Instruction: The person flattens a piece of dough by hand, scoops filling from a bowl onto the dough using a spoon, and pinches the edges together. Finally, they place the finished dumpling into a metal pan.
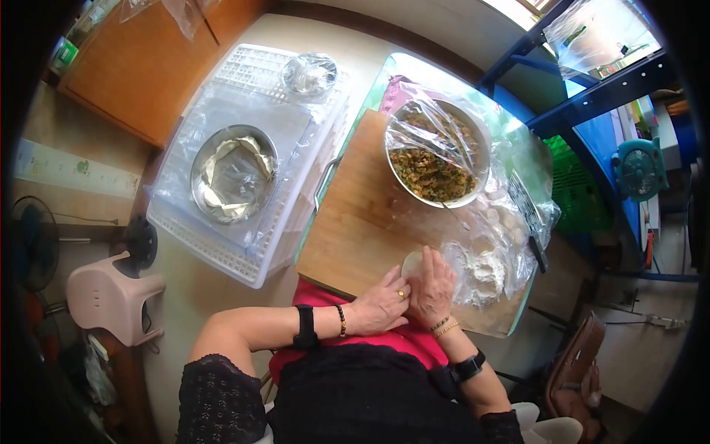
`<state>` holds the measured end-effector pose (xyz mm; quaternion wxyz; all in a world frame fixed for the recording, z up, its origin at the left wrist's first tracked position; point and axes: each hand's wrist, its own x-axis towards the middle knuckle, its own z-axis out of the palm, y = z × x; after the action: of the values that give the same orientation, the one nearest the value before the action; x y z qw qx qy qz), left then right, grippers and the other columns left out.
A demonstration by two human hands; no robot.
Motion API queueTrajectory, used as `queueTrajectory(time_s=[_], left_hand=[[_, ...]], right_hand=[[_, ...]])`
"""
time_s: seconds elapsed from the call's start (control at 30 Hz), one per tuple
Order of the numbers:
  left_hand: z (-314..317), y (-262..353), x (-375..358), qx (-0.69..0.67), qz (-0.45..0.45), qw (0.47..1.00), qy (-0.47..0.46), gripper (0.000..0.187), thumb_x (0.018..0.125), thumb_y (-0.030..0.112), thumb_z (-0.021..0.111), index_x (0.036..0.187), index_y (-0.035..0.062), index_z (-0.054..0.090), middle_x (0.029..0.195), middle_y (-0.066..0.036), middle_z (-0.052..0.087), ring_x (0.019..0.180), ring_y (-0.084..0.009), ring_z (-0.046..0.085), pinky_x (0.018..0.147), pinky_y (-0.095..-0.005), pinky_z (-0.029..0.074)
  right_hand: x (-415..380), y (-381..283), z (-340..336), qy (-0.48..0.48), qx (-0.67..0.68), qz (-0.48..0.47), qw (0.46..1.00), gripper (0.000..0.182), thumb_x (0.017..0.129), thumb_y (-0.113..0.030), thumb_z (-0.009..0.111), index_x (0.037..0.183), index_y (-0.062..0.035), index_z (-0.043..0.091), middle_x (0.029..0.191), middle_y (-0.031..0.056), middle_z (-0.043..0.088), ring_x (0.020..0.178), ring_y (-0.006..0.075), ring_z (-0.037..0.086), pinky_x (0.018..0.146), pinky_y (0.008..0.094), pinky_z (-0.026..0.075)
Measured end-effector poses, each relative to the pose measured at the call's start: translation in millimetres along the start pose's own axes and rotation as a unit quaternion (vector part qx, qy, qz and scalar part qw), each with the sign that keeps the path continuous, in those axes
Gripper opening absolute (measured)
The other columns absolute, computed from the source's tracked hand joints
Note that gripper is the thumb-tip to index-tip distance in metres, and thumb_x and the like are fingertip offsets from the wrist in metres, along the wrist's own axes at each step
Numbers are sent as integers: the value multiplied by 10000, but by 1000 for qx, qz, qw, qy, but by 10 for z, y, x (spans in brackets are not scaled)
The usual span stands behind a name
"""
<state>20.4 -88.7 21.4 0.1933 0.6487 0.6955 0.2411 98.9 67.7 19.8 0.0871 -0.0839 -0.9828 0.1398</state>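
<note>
At the near edge of the wooden board (347, 222), my left hand (379, 302) and my right hand (432, 287) are close together. Between them shows a thin, pale round dough wrapper (411, 265), partly hidden by my fingers. My left fingers are bent at its lower left side; my right fingers lie close together along its right side. Just right of my right hand is a heap of white flour (487, 275). Beyond it sit several pale dough pieces (504, 220) under clear plastic. A metal bowl of chopped filling (433, 174), partly covered by plastic film, stands farther back.
On the left, a round metal pan (198, 174) with pale folded dough pieces round its rim stands on a plastic-covered white crate (222, 248). A small plastic-wrapped bowl (309, 74) is behind it. A black-handled flat tool (537, 254) lies at the right. A pink stool (111, 296) stands left.
</note>
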Motion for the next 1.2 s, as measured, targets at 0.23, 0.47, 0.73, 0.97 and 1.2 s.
queueTrajectory(time_s=[0.23, 0.47, 0.73, 0.97, 1.2], left_hand=[[41, -37, -36, 14, 19, 997, 74, 566, 819, 356, 682, 1219, -19, 539, 1300, -228, 476, 1325, -370, 382, 1136, -554, 235], [-20, -18, -124, 12, -15, 997, 76, 565, 820, 353, 686, 1225, -11, 537, 1324, -217, 463, 1346, -355, 359, 1140, -546, 229], [-19, -66, -144, 27, -2, 997, 73, 572, 817, 360, 686, 1224, -8, 526, 1320, -214, 461, 1334, -353, 370, 1134, -545, 241], [-95, -43, -176, 4, -51, 996, 73, 604, 809, 350, 693, 1249, -19, 509, 1326, -222, 454, 1350, -354, 351, 1135, -553, 240], [-26, -134, -225, 70, -21, 993, 87, 642, 807, 402, 677, 1249, -35, 518, 1299, -217, 472, 1340, -373, 345, 1148, -529, 222]], right_hand=[[397, 511, 82, 74, 39, 143, 986, 747, 775, -265, 744, 1389, -9, 406, 1247, 198, 543, 1131, 358, 523, 941, 452, 384], [200, -74, -80, 25, 58, 3, 998, 676, 810, -166, 671, 1413, -30, 398, 1253, 204, 525, 1123, 375, 520, 941, 450, 395], [410, 369, 129, 57, 0, 104, 993, 734, 795, -279, 719, 1391, 2, 395, 1237, 231, 528, 1121, 383, 519, 927, 468, 389], [312, 8, -20, 69, 86, 7, 994, 749, 795, -159, 702, 1445, -18, 358, 1243, 224, 522, 1041, 368, 559, 870, 426, 449], [528, 278, 183, 57, 12, 99, 993, 802, 761, -242, 746, 1433, -12, 373, 1076, 185, 559, 1018, 349, 544, 900, 418, 419]])
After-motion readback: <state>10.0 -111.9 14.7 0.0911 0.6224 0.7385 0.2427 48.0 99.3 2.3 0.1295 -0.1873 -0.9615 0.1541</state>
